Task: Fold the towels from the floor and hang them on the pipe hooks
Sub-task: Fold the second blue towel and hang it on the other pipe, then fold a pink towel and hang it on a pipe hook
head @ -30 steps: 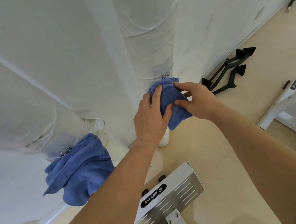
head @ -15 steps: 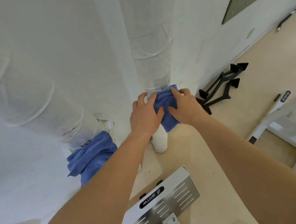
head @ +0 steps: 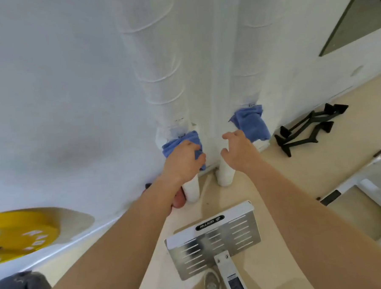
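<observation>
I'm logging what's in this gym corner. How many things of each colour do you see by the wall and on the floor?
Blue towels: 2, left towel, right towel
White pipes: 2, left pipe, right pipe
Yellow weight plate: 1
Black handles: 2
Silver footplate: 1
Total: 8

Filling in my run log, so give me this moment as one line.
stage: hanging | left hand: on left towel at its pipe hook | right hand: open, empty | right towel: hung
</observation>
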{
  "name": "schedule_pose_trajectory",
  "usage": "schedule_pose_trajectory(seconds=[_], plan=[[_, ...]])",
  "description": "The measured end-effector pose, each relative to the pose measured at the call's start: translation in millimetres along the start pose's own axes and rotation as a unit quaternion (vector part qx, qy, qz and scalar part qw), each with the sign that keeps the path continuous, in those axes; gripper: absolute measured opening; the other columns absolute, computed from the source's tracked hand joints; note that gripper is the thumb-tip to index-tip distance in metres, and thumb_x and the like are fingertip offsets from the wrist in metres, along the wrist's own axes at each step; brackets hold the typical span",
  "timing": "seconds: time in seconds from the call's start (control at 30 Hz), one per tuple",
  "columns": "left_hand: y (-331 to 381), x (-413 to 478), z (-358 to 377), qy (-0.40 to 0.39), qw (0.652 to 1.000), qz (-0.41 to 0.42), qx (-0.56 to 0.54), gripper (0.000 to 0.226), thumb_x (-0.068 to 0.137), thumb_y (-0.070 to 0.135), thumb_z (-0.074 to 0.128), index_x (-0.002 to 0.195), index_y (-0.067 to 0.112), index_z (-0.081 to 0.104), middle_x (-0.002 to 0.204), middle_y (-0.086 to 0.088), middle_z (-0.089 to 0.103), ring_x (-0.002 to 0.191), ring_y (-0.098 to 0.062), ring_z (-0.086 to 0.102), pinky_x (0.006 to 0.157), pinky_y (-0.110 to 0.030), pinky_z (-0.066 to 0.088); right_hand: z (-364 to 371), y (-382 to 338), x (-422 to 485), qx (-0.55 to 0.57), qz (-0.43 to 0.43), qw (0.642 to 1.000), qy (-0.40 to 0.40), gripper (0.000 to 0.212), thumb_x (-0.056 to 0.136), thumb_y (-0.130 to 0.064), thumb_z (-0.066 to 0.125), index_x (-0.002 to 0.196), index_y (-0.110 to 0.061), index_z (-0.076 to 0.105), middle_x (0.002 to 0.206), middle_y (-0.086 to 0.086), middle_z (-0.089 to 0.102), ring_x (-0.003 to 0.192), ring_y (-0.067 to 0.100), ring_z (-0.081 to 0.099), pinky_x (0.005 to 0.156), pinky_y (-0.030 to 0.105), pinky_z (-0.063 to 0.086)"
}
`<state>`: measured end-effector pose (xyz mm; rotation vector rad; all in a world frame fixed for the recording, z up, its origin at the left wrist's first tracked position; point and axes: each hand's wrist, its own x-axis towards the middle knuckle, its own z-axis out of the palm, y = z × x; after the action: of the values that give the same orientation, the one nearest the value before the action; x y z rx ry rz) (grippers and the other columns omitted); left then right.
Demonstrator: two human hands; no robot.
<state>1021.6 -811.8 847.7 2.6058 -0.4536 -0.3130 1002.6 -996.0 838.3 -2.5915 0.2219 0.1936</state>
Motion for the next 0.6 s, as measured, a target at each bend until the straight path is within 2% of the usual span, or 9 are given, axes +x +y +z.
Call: schedule_pose_trajectory(seconds=[0.07,0.2,0.33,0.4,0.5,0.6], plan=[[-35.7,-57.3,-15.0,0.011,1.000,-0.022,0.006,0.027,0.095,0.033,0.055,0.108,0.014,0.069,0.114,-0.004,0.061,0.106,-0.024,0.060,0.085,-0.038,0.050,29.0,-30.4,-34.7,0.001,-0.038,0.999,-0.010,0.042,0.093,-0.015,0.058,0.133,-0.004,0.053,0.133,0.019,0.049,0.114,0.039,0.056,0.098,0.043,0.045],[-124.6,-181.1,-38.3,0.010,0.993,-0.110,0.035,0.037,0.098,0.036,0.051,0.121,0.011,0.066,0.122,-0.008,0.059,0.112,-0.026,0.059,0.094,-0.040,0.048,93.6,-119.0,-103.8,-0.044,-0.087,0.992,-0.078,0.041,0.094,-0.018,0.055,0.134,-0.009,0.054,0.135,0.015,0.047,0.120,0.035,0.054,0.098,0.039,0.044],[-220.1,-315.7,-55.9,0.032,0.982,-0.177,0.054,0.042,0.098,0.039,0.052,0.129,0.013,0.062,0.128,-0.009,0.059,0.120,-0.028,0.057,0.099,-0.038,0.047,170.9,-222.5,-183.9,-0.079,-0.149,0.980,-0.107,0.029,0.092,-0.015,0.050,0.120,-0.011,0.058,0.123,0.014,0.050,0.112,0.035,0.056,0.095,0.039,0.046],[-264.0,-386.7,-63.1,0.038,0.975,-0.211,0.055,0.041,0.098,0.038,0.051,0.129,0.013,0.062,0.129,-0.009,0.060,0.120,-0.029,0.057,0.097,-0.039,0.048,212.2,-274.3,-228.8,-0.102,-0.182,0.969,-0.130,0.035,0.091,-0.013,0.049,0.125,-0.010,0.056,0.126,0.013,0.049,0.114,0.035,0.056,0.094,0.039,0.046],[-323.4,-493.6,-71.9,0.055,0.964,-0.254,0.050,0.039,0.098,0.037,0.049,0.126,0.013,0.062,0.129,-0.009,0.061,0.118,-0.030,0.057,0.093,-0.040,0.049,274.5,-350.0,-297.6,-0.141,-0.235,0.944,-0.185,0.046,0.094,-0.020,0.049,0.139,-0.013,0.050,0.137,0.013,0.044,0.124,0.037,0.050,0.103,0.044,0.044],[-367.5,-596.0,-79.2,0.068,0.950,-0.303,0.028,0.037,0.097,0.034,0.049,0.123,0.012,0.063,0.126,-0.010,0.063,0.114,-0.031,0.059,0.089,-0.038,0.050,331.4,-414.7,-363.3,-0.171,-0.267,0.915,-0.249,0.048,0.092,-0.025,0.051,0.139,-0.016,0.050,0.140,0.013,0.043,0.126,0.036,0.049,0.105,0.045,0.044]])
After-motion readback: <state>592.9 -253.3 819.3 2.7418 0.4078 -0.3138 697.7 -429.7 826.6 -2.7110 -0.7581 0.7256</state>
